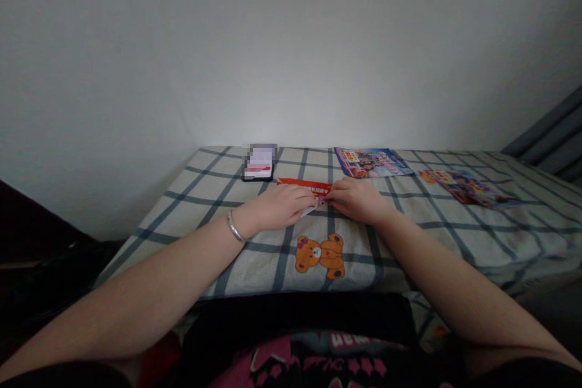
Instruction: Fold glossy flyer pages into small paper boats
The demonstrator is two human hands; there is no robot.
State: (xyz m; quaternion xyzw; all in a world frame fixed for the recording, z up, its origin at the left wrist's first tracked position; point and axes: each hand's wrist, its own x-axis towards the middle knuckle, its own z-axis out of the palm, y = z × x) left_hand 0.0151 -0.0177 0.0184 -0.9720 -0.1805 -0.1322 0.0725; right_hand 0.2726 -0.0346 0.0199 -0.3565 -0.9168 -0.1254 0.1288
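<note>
A bed [477, 236] covered in a pale sheet with dark grid lines fills the middle of the view, against a plain white wall [291, 42]. A cartoon bear print [321, 254] sits on the sheet's near edge, just below the hands.

2 bare forearms reach in from the near edge and meet at the centre of the bed. The left hand [279, 206] wears a silver bracelet [234, 227] at the wrist; its fingers are curled down onto the red paper strip [304, 183], pinching its right end against the sheet. The right hand [357, 199] meets it from the right, fingers closed on the same end of the strip, so the fingertips of both hands nearly touch. The strip lies flat, stretching to the left behind the left hand.

Farther back, 2 colourful leaflets lie flat: one leaflet [370, 162] right of centre, the other leaflet [468, 187] farther right. A dark phone [259, 163] rests at the far left, just beyond the strip.
</note>
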